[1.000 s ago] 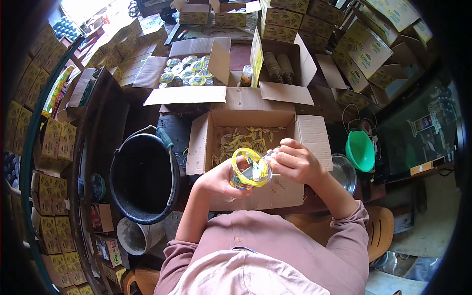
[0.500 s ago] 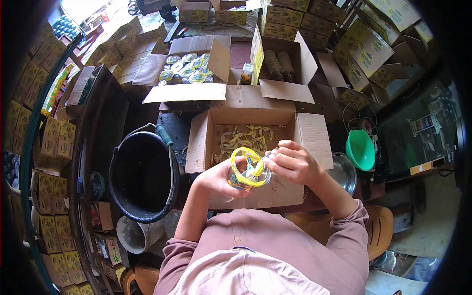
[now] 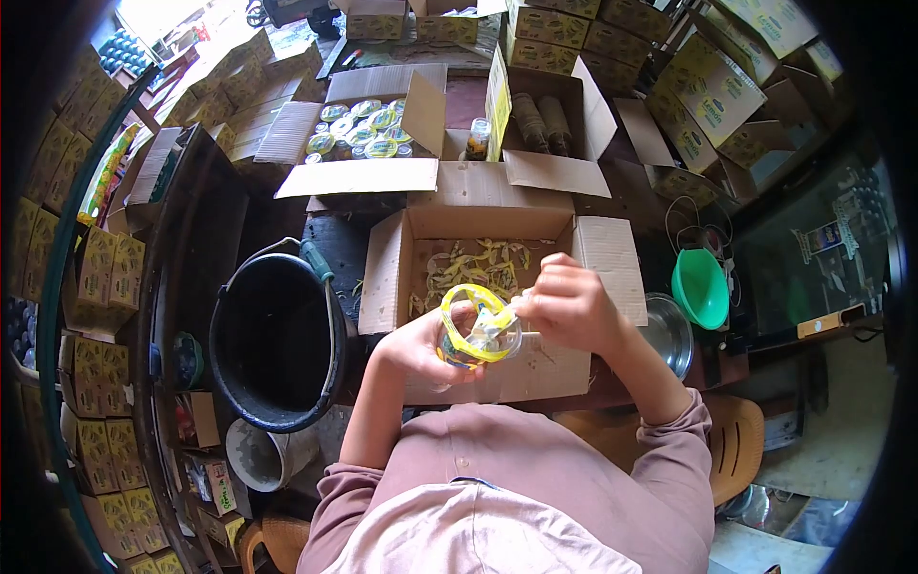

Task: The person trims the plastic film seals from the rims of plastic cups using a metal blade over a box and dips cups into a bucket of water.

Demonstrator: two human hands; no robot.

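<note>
My left hand [image 3: 418, 347] is wrapped around a clear plastic cup [image 3: 461, 358] with a yellow ring of sealing film at its rim. A loose piece of whitish and yellow film [image 3: 490, 330] lies across the cup's mouth and reaches to my right hand. My right hand [image 3: 574, 304] is closed in a pinch at the cup's right side, gripping the film's edge; its fingertips are partly hidden. Both hands are over the near side of an open cardboard box [image 3: 492, 222]. Yellow film strips [image 3: 478, 266] lie scattered on its bottom.
A black bucket [image 3: 277, 335] stands left, with a grey pail [image 3: 258, 454] below it. Behind are a carton of sealed cups [image 3: 365, 130] and a carton holding stacked cups [image 3: 540, 124]. At right are a green bowl [image 3: 701, 290] and a metal basin [image 3: 669, 335].
The film at the cup's mouth has shifted and now stretches more plainly toward my right hand. My right hand has turned and its fingers have risen slightly. The left still holds the cup.
</note>
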